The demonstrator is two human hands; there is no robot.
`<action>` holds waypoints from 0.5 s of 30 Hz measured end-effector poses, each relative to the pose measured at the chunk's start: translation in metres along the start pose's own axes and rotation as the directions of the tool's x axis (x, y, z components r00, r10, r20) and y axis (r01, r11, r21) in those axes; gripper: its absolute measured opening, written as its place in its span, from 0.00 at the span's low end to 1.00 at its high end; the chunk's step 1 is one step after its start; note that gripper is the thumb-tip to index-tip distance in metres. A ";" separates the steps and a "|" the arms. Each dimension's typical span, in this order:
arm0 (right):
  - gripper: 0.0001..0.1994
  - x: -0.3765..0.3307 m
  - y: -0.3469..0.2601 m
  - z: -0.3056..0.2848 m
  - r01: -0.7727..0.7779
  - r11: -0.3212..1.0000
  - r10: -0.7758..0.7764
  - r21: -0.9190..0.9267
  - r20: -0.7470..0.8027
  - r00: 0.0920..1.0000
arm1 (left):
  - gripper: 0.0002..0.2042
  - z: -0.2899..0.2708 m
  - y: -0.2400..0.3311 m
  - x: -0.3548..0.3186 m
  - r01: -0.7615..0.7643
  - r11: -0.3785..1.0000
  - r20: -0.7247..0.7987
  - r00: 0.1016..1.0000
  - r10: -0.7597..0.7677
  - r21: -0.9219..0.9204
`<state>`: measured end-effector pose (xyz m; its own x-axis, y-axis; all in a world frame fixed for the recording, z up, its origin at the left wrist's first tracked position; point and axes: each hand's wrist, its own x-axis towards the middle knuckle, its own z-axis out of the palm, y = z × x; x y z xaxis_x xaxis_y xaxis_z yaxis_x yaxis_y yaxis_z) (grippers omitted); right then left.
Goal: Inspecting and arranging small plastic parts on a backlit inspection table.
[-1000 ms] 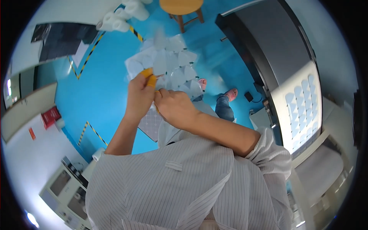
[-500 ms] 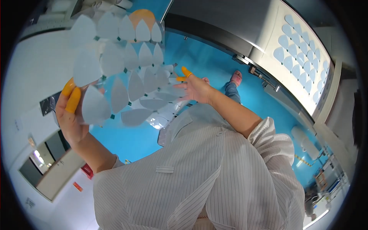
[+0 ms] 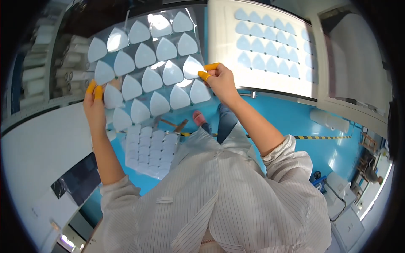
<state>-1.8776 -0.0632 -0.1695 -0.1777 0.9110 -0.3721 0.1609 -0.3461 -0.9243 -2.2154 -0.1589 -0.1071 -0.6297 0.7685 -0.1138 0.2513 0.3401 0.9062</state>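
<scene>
A clear film sheet [image 3: 152, 80] is stretched between my two hands. Rows of pale blue, rounded-triangle pieces cover it, and light glares off several of them. My left hand [image 3: 94, 105] pinches the sheet's left edge, with yellow finger cots on its fingertips. On the opposite edge, my right hand [image 3: 221, 82] grips the film between a thumb and finger that also wear yellow cots. The sheet is spread nearly flat over a dark surface, partly see-through.
Right of the sheet, a brightly lit white panel [image 3: 221, 46] carries similar pale blue pieces [image 3: 270, 46] in rows. A stack of like sheets [image 3: 149, 147] lies low, near my body. White rolls [image 3: 36, 74] fill shelves at far left. A striped floor line [image 3: 322, 137] crosses the blue floor.
The sheet was tilted and blurred, held by my left hand while my right hand had its fingers spread beside it. Now both hands hold it spread out, and my view has turned.
</scene>
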 end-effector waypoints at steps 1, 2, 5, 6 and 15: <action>0.10 0.010 0.000 -0.012 -0.009 1.000 0.008 -0.021 -0.019 1.000 | 0.15 0.023 -0.004 0.018 0.014 1.000 -0.015 1.000 -0.014 -0.012; 0.10 0.021 0.001 -0.025 -0.020 1.000 0.019 -0.018 -0.056 0.998 | 0.15 0.046 -0.008 0.032 -0.023 0.997 0.023 0.999 0.025 -0.069; 0.09 0.060 0.010 -0.059 -0.022 1.000 0.019 -0.018 -0.136 0.991 | 0.14 0.116 -0.015 0.078 -0.108 0.990 0.073 0.992 0.101 0.088; 0.08 0.071 0.014 -0.068 -0.055 0.998 0.050 -0.023 -0.179 0.982 | 0.14 0.140 -0.018 0.086 -0.066 0.996 0.092 0.994 0.060 0.062; 0.07 0.128 0.038 -0.094 -0.050 0.920 -0.073 -0.389 -0.296 0.952 | 0.11 0.221 -0.037 0.131 0.042 0.999 0.103 0.994 -0.043 0.016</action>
<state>-1.8028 0.0609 -0.2441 0.1064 0.9593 -0.2615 0.5347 -0.2769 -0.7984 -2.1451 0.0492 -0.2460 -0.5613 0.8045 -0.1943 0.2361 0.3807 0.8941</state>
